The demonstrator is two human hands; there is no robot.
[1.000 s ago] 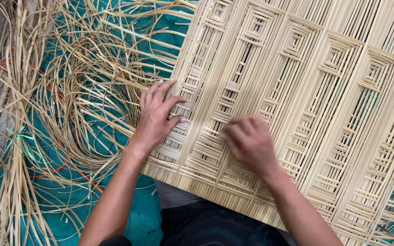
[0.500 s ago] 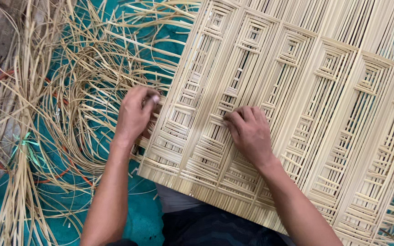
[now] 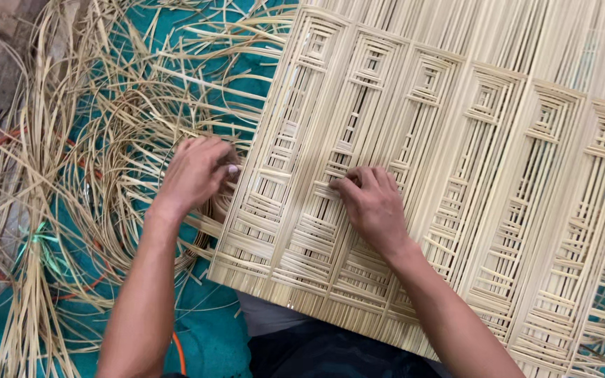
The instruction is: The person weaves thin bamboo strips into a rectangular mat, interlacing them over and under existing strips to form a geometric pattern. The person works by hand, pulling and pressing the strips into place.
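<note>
A floor-level weaving workspace, likely a craft workshop. Loose pale cane strips (image 3: 92, 182) lie heaped on a teal ground cloth (image 3: 204, 336). A large woven cane panel (image 3: 456, 175) with repeating rectangular patterns covers the right side.

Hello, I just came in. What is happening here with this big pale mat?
A person is working on a woven panel of pale cane strips that rests over their lap. The left hand is at the panel's left edge, fingers curled at the strip ends there. The right hand presses on the panel's lower middle, fingertips on a strip. Loose cane strips lie tangled on a teal floor covering to the left.
</note>
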